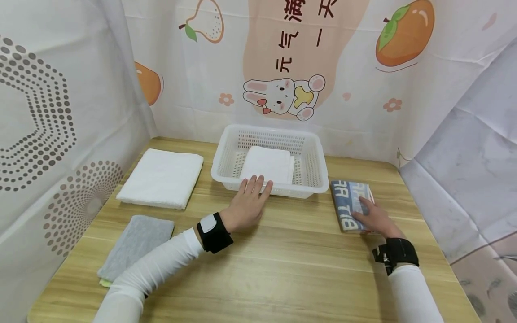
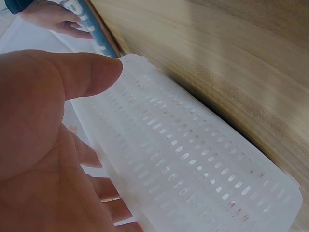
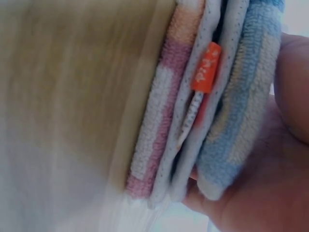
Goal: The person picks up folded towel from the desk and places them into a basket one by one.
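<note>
Wooden surface [image 1: 282,264]: left grip [image 1: 250,204], fingers extended, rests on white basket [image 1: 308,188]; right grip [image 1: 377,220], partly curled, holds blue towel [image 1: 343,204].

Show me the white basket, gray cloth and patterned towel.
White basket [image 2: 198,157], left wrist view: perforated side wall.
Gray cloth [image 1: 136,244], head view: middle of its top.
Patterned towel [image 1: 347,203], head view: lettered top.

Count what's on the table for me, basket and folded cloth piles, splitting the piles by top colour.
Basket: 1
White piles: 2 (outer pile, inner pile)
Grey pile: 1
Blue pile: 1
Total: 5
</note>
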Demonstrator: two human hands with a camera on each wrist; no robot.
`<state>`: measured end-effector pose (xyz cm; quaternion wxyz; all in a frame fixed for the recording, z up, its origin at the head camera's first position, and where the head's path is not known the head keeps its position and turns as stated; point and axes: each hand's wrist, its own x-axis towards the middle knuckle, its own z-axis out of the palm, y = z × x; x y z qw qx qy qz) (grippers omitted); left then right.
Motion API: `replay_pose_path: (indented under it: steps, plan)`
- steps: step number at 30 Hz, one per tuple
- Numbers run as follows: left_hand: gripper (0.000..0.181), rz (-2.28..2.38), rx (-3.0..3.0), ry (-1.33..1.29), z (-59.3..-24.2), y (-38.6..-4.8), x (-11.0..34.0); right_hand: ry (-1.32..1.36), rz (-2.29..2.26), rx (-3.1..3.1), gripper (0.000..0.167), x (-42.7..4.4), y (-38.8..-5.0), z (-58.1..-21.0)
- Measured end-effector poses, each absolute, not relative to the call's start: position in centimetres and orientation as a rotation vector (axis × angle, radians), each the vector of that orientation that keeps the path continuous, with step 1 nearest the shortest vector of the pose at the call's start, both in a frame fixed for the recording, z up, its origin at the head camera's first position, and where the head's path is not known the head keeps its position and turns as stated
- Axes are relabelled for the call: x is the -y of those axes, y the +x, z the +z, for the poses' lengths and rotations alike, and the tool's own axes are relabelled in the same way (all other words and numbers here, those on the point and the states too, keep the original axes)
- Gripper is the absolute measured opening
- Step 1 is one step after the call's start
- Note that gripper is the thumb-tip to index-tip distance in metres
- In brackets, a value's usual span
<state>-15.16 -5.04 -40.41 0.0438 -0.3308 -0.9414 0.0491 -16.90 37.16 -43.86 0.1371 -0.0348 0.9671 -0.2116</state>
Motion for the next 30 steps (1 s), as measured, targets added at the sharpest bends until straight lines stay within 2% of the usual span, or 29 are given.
replay_pose_path:
  steps: [30]
  plan:
    - [0.074,0.133,2.889,-1.019,-40.3,-15.2,5.1,-0.104,-0.570,-2.859,0.071,-36.1,-14.9,-44.2]
